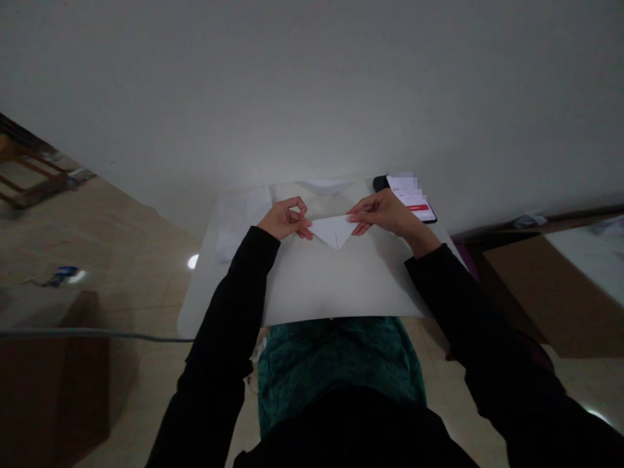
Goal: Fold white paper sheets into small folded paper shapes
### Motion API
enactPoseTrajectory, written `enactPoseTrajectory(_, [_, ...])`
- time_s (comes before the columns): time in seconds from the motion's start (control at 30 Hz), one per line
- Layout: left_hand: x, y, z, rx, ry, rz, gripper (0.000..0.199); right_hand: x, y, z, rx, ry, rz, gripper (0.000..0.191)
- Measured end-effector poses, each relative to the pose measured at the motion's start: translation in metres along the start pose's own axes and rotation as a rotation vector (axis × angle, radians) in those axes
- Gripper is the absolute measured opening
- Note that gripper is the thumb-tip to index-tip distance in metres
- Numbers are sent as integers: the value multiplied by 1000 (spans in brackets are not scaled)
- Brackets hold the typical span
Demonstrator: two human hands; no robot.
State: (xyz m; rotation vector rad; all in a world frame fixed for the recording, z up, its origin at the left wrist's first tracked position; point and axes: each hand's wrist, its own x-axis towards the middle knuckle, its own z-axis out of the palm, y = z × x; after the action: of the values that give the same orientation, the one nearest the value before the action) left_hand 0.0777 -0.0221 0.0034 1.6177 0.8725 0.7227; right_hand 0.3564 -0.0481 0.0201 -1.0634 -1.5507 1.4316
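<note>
A small folded white paper, shaped like a triangle with its point toward me, is held between my two hands above a white table. My left hand pinches its left corner between thumb and fingers. The right corner is pinched by my right hand. A crease line runs down the middle of the paper.
White sheets lie on the table's left side, and another white paper is at the back edge. A phone with a lit screen lies behind my right hand. The wall rises directly behind the table.
</note>
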Motion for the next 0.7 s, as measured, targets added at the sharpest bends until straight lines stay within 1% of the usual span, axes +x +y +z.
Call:
enactPoseTrajectory(0.1, [6,-9,3,54,151,85,35,3,5,1,-15,14,31,33])
enactPoseTrajectory(0.2, [11,-15,7,97,296,166,31,5,9,2,-46,44,26,34])
enactPoseTrajectory(0.33, [13,-14,11,145,515,271,27,6,14,7,-56,108,-80,38])
enactPoseTrajectory(0.43, [16,-8,12,155,589,382,23,6,13,13,-16,138,-139,41])
enactPoseTrajectory(0.5, [18,-5,11,130,617,426,26,5,11,18,9,142,-152,41])
enactPoseTrajectory(0.6, [23,-8,11,44,667,428,35,3,9,27,16,161,-164,39])
enactPoseTrajectory(0.7, [27,-16,16,-70,756,402,46,0,15,37,-14,214,-197,40])
